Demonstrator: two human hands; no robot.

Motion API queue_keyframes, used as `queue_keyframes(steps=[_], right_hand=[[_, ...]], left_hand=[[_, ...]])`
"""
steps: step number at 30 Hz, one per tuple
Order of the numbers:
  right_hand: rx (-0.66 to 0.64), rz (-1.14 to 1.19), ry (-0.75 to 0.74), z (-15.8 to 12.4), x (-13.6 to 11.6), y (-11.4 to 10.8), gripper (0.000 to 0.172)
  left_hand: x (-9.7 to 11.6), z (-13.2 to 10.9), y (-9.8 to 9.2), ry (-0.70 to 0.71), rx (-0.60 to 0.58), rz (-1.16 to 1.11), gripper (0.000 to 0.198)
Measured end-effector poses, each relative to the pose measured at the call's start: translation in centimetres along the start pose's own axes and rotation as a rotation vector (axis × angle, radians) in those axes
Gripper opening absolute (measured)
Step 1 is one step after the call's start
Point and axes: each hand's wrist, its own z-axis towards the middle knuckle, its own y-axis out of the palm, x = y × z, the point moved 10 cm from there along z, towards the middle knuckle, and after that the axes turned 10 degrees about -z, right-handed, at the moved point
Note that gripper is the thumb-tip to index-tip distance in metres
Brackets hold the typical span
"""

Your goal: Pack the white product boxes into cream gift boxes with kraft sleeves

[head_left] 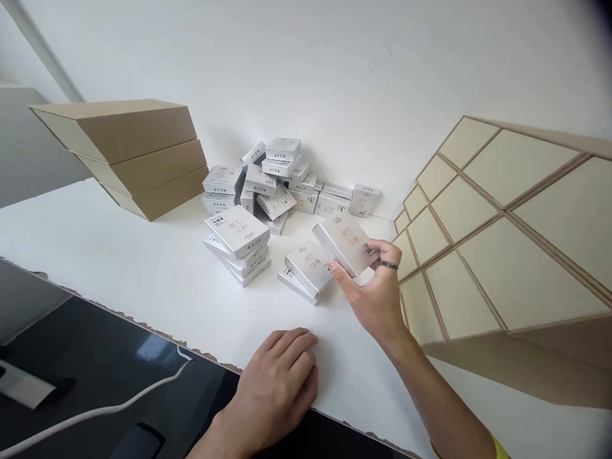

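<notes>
My right hand point(375, 293), with a dark ring on one finger, grips a small silvery-white box point(345, 241) between thumb and fingers. The box is tilted, its printed face turned up. Just left of it, two similar boxes point(310, 266) lie stacked askew on the white table point(182, 268). My left hand point(282, 376) rests palm down near the table's front edge, fingers curled together with nothing visible in them. A neater stack of several boxes point(238, 231) stands farther left. Behind it is a loose heap of the same boxes point(277, 172) against the wall.
Three brown cartons point(143, 153) are piled at the left back. On the right leans a large stack of cream panels with brown edges point(497, 223). The table has a chipped front edge point(138, 325); below it a white cable point(119, 405) crosses a dark surface.
</notes>
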Motion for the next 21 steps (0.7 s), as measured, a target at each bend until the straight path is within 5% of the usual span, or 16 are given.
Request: queue_keyframes(steps=[2, 9, 21], right_hand=[[0.02, -0.028, -0.042, -0.4, -0.5, -0.1, 0.064], [-0.316, -0.26, -0.071, -1.9, -0.8, 4.5, 0.049], [-0.375, -0.335, -0.03, -1.4, -1.3, 3.9, 0.047]], left_hand=[[0.0, 0.1, 0.0, 0.001, -0.003, -0.002, 0.007], [0.3, 0.3, -0.2, 0.013, 0.003, 0.001, 0.007], [0.3, 0.2, -0.1, 0.009, -0.005, -0.004, 0.007]])
